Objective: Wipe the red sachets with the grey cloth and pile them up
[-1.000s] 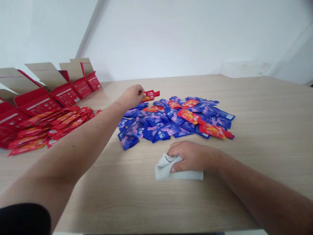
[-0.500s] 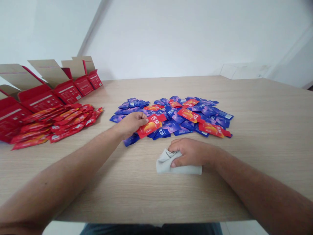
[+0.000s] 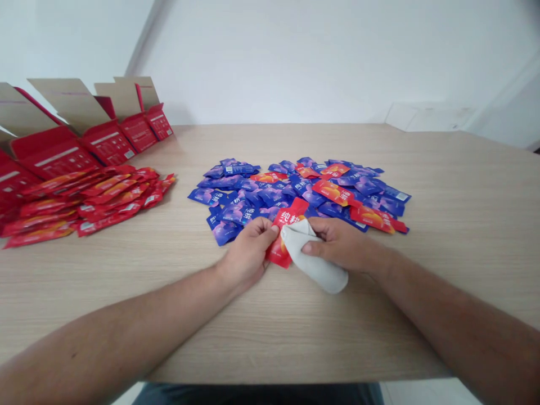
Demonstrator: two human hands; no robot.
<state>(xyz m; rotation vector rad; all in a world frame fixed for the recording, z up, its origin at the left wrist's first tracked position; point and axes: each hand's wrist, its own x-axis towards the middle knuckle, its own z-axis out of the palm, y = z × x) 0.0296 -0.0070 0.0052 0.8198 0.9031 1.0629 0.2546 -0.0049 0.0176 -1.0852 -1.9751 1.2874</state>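
My left hand (image 3: pixel 247 256) grips a red sachet (image 3: pixel 286 230) by its near end, just in front of the pile of blue and red sachets (image 3: pixel 295 194) on the wooden table (image 3: pixel 270 326). My right hand (image 3: pixel 343 244) holds a grey-white cloth (image 3: pixel 314 259) and presses it against the red sachet. Both hands meet at the table's middle, close to the front of the pile.
A heap of red sachets (image 3: pixel 84 199) lies at the left. Behind it stand several open red cartons (image 3: pixel 105 140) with raised flaps. A white wall runs along the back of the table.
My left hand carried the red sachet from the far side of the pile toward me. My right hand lifted the cloth off the table and brought it onto the sachet.
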